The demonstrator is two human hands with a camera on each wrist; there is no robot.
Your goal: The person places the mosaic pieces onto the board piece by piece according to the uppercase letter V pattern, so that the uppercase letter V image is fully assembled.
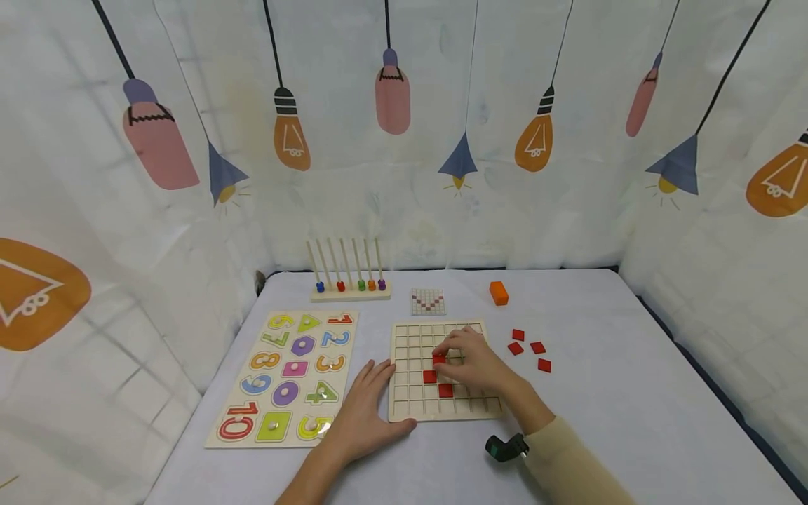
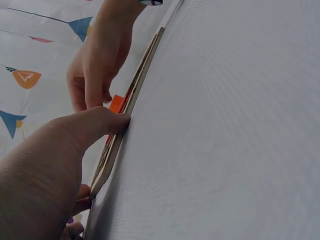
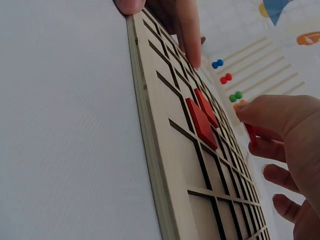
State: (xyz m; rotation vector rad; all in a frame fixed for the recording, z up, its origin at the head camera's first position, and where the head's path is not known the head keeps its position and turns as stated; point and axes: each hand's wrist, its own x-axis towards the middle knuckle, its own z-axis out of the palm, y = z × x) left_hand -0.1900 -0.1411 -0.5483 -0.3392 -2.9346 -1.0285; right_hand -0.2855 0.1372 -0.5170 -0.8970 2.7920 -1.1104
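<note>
A wooden grid board (image 1: 410, 410) lies on the table, with two red square tiles (image 1: 445, 391) in its cells. Over the board, my right hand (image 1: 473, 358) pinches another red tile (image 3: 251, 133) between thumb and fingertip, close above the grid in the right wrist view. My left hand (image 1: 366, 414) rests at the board's near left corner, thumb on the front edge and extended fingers along the left side. In the left wrist view the thumb (image 2: 102, 122) lies across the board's edge.
Several loose red tiles (image 1: 537, 347) lie right of the board. Behind it are a small pattern card (image 1: 428, 301) and an orange block (image 1: 499, 293). A number-and-shape puzzle (image 1: 295, 344) lies left, a peg stand with beads (image 1: 351, 295) behind that. White patterned sheets (image 1: 442, 231) enclose the table.
</note>
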